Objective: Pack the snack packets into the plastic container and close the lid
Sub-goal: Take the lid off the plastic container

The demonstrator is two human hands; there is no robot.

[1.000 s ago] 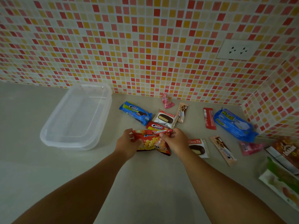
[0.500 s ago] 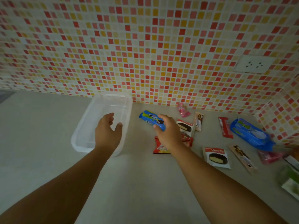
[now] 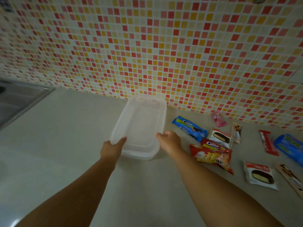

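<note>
**Both hands now on the container**

Half a second ago the right hand (image 3: 170, 140) hovered over the blue packet (image 3: 190, 128); now it grips the plastic container (image 3: 141, 128) at its near right corner, fingers curled round the rim. The left hand (image 3: 113, 146) pinches the near left corner, thumb on top. The lid appears seated, though translucency blurs this. Snack packets lie right of it on the worktop (image 3: 65, 145), some cut off by the frame edge. Open worktop lies left, bounded by a sink (image 3: 19, 99).
</note>
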